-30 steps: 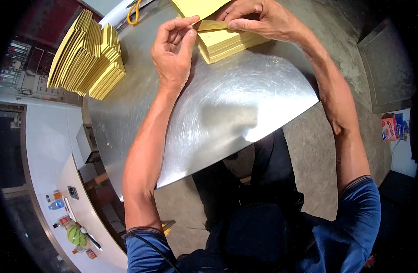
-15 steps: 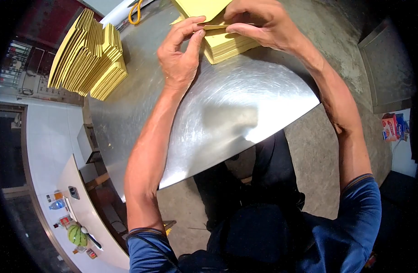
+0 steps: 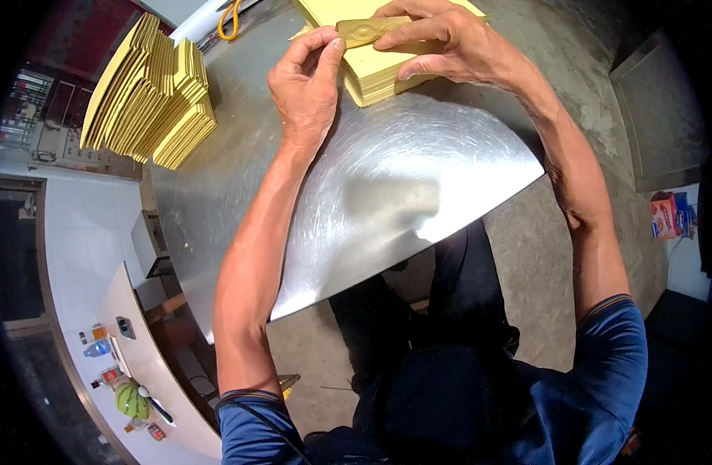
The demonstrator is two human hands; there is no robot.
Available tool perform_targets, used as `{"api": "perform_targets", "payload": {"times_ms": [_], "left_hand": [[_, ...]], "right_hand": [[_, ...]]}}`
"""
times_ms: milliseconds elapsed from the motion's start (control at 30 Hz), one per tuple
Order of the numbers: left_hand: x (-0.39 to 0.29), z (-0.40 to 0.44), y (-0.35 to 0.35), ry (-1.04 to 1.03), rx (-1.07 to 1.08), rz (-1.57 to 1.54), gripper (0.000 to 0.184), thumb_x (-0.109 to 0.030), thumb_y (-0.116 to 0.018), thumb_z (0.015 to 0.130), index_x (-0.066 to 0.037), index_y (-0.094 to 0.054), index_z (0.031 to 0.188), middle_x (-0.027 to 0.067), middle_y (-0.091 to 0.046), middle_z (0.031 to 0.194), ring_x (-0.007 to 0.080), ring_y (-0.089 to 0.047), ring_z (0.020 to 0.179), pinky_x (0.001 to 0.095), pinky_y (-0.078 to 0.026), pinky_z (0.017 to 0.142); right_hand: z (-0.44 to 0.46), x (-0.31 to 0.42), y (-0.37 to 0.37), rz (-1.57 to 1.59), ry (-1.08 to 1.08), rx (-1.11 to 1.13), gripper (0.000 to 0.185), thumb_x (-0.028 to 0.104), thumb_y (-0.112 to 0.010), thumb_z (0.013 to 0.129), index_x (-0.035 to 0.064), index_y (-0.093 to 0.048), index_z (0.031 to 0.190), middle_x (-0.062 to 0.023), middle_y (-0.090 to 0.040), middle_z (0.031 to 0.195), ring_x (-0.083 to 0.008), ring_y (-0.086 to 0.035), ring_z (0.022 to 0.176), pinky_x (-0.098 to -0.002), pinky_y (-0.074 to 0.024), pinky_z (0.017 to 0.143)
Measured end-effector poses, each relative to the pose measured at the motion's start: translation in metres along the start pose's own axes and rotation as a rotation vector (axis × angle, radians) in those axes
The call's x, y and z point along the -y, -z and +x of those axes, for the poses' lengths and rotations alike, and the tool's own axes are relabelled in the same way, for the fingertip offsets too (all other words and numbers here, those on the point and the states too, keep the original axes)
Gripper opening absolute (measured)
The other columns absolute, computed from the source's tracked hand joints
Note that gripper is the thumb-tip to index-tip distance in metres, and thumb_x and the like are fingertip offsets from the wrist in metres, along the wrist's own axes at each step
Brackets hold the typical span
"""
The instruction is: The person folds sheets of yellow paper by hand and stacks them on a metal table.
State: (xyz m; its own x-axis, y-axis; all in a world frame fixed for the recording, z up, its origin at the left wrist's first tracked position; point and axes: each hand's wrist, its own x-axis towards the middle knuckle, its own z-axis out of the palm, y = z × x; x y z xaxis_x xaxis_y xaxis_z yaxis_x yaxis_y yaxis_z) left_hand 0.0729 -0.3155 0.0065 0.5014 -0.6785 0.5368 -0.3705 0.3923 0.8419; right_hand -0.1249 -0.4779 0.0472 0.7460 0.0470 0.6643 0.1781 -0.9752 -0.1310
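My left hand (image 3: pixel 305 89) pinches one end of a folded strip of yellow paper (image 3: pixel 361 32) between thumb and fingers. At the strip's other end is my right hand (image 3: pixel 449 43), its fingers on either side of the paper and its thumb held apart below. The strip's near face shows a faint embossed mark. Just under both hands lies a stack of yellow paper sheets (image 3: pixel 383 81), partly hidden by the right hand. Farther left, many folded yellow papers (image 3: pixel 150 93) stand packed together in a fanned bundle.
Everything rests on a shiny metal table (image 3: pixel 356 186), with its front edge close to my lap. Orange-handled scissors (image 3: pixel 230 22) lie at the back left. A side table (image 3: pixel 166 372) on the left holds a watermelon (image 3: pixel 131 399) and a bottle (image 3: pixel 98 348).
The yellow paper has turned from edge-on to show its broad face. My right thumb has come off it and dropped lower, while the left hand stays nearly in place.
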Motion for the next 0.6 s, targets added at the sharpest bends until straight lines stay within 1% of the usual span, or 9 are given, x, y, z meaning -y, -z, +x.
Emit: {"api": "perform_targets", "payload": {"times_ms": [67, 267, 367, 600], "left_hand": [[0.0013, -0.0004, 0.0, -0.005, 0.0, -0.018, 0.019, -0.009, -0.077, 0.103, 0.002, -0.079, 0.118, 0.0058, -0.08, 0.112, 0.0119, -0.072, 0.103, 0.028, -0.058, 0.095], [0.0041, -0.0002, -0.0002, -0.005, 0.001, -0.026, 0.019, -0.009, -0.078, 0.103, 0.002, -0.079, 0.118, 0.0062, -0.08, 0.112, 0.0122, -0.073, 0.103, 0.0282, -0.058, 0.095], [0.0041, 0.0002, -0.0005, -0.012, 0.0, -0.015, 0.019, -0.009, -0.078, 0.103, 0.002, -0.079, 0.118, 0.0059, -0.08, 0.112, 0.0123, -0.073, 0.103, 0.0283, -0.058, 0.095], [0.0027, -0.0009, 0.0002, -0.002, 0.002, -0.009, 0.019, -0.009, -0.077, 0.103, 0.002, -0.079, 0.118, 0.0051, -0.079, 0.112, 0.0123, -0.073, 0.103, 0.0283, -0.058, 0.096]], "right_hand": [[0.0003, -0.0011, 0.0022, 0.102, -0.114, 0.111, 0.047, 0.028, -0.091, 0.083, 0.0112, -0.082, 0.127, -0.0104, -0.07, 0.141, -0.0313, -0.06, 0.136, -0.0449, -0.0513, 0.115], [-0.0021, -0.0054, 0.0053, 0.09, -0.112, 0.111, 0.05, 0.033, -0.09, 0.084, 0.0103, -0.082, 0.128, -0.0116, -0.071, 0.142, -0.0314, -0.063, 0.132, -0.0433, -0.053, 0.112], [-0.0012, -0.0033, 0.0095, 0.176, -0.164, 0.123, 0.048, 0.033, -0.089, 0.086, 0.0093, -0.083, 0.127, -0.0133, -0.072, 0.141, -0.0316, -0.066, 0.13, -0.0438, -0.0538, 0.111], [-0.0023, -0.006, 0.009, 0.174, -0.16, 0.118, 0.044, 0.031, -0.088, 0.087, 0.009, -0.083, 0.126, -0.0158, -0.073, 0.14, -0.0322, -0.067, 0.128, -0.0444, -0.0542, 0.111]]}}
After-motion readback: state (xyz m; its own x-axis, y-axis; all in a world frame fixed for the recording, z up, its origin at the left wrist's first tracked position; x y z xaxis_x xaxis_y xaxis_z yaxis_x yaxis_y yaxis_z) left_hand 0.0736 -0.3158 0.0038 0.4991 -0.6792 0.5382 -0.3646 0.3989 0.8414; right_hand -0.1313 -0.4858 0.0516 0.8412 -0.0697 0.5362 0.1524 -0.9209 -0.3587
